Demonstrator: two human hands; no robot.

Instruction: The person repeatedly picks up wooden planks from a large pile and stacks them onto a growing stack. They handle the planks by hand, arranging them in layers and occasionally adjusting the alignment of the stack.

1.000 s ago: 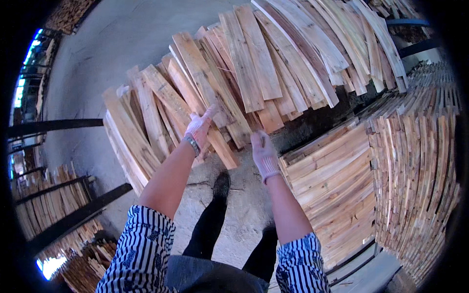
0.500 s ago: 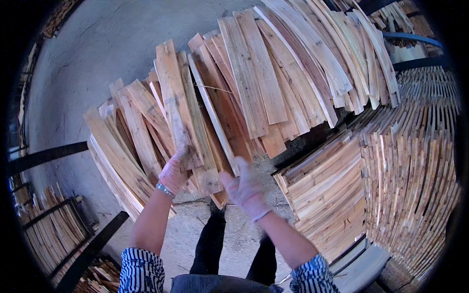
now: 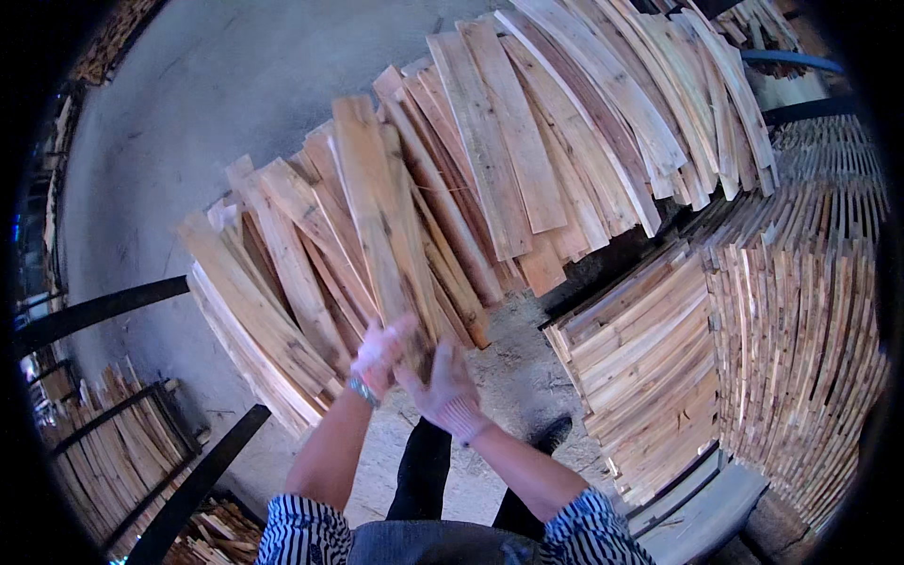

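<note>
My left hand (image 3: 379, 353), in a pale knit glove, is closed round the near end of a long wooden plank (image 3: 363, 188) on top of the pile. Just right of it, my right hand (image 3: 446, 391), gloved too, has its thumb and fingers either side of the near end of a second plank (image 3: 407, 245) lying against the first. Both planks slope away from me across the other boards. Motion blurs the fingertips, and the plank ends are partly hidden by the gloves.
Loose planks (image 3: 499, 141) fan out across the pile toward the far right. A tight stack of boards (image 3: 650, 367) stands at my right, beside tall rows of thin slats (image 3: 800, 330). Dark metal bars (image 3: 202, 480) jut in from the left. Concrete floor (image 3: 217, 85) lies beyond.
My left hand has moved right and nearer with its plank. My right hand has come left, from a narrow board's end to the plank beside my left hand. The narrow board now lies down.
</note>
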